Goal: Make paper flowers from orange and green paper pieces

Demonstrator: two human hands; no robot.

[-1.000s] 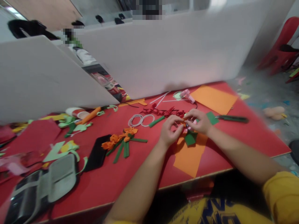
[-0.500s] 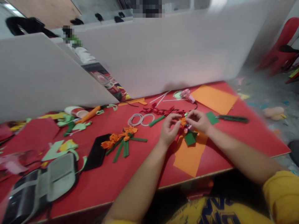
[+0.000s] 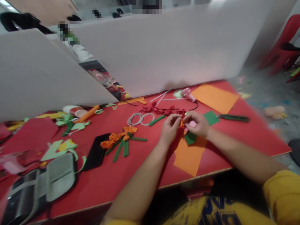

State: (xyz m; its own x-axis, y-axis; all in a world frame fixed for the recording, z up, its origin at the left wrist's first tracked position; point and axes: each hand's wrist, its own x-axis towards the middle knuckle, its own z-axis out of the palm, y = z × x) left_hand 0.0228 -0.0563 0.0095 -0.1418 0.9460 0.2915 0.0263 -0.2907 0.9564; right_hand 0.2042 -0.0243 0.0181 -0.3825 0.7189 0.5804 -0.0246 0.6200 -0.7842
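My left hand (image 3: 170,129) and my right hand (image 3: 198,123) meet above the table, fingers pinched on a small orange craft-sheet piece (image 3: 182,123). The fingers hide most of it, so its shape is unclear. Beneath my hands lie a dark green piece (image 3: 190,138), a pink bit (image 3: 192,123) and a larger orange sheet (image 3: 191,157). A string of red flowers (image 3: 170,111) stretches just behind my hands. Left of my forearm, orange flowers with green strips for stems (image 3: 122,140) rest on the table.
A pink glue gun (image 3: 187,93), glue sticks (image 3: 161,97), a box cutter (image 3: 234,118), a green square (image 3: 211,118) and an orange sheet (image 3: 215,97) lie around the red table (image 3: 140,168). Leftward are a black phone (image 3: 97,151), an open case (image 3: 61,178) and scraps. White partitions (image 3: 164,56) stand behind.
My right hand has come closer to my left, and its fingers now cover more of the orange piece. The view has shifted slightly; the other things lie where they were.
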